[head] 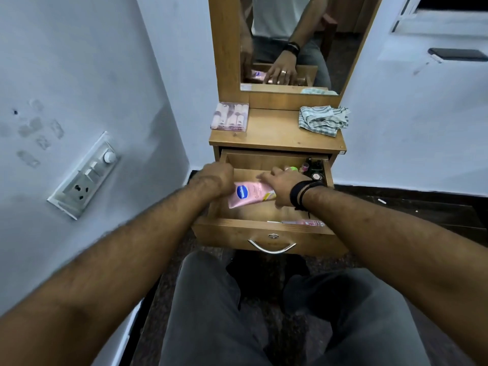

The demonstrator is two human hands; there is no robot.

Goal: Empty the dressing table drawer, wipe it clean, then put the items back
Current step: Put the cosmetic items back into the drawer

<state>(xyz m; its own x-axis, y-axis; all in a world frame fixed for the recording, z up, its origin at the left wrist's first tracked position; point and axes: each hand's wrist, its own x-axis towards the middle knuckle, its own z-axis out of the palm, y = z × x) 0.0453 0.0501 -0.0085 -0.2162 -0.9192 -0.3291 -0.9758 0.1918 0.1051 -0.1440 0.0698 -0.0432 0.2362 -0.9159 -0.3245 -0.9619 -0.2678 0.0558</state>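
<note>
On the left wall a switch plate (85, 176) with a socket and a dial sits at a slant. To its right stands the wooden dressing table (274, 137). At the far left of its top lies a clear case (229, 117) of pale, rounded items. The drawer (266, 235) below is pulled out toward the person, its curved metal handle (272, 247) on the near front.

The left hand (215, 178) reaches in over the drawer's left side, knuckles up and fingers curled down out of sight; it meets the left end of a pink tube (249, 194) with a blue oval label, but whether it grips the tube cannot be told. The tube lies slantwise across the middle of the drawer. The right hand (284, 184), with dark bands at the wrist, lies on the tube's right end, fingers fairly straight and spread toward the far left, pressing rather than curling round it.

In the drawer's far right corner stand small cosmetic items (313, 169), among them a round compact and something green. Along the near right edge lies a flat pink item (303, 223). On the table's far right sits a crumpled striped cloth (323, 120). The mirror (290, 43) above reflects the hands and the drawer. On the right wall a dark phone (458, 54) rests on a ledge.
</note>
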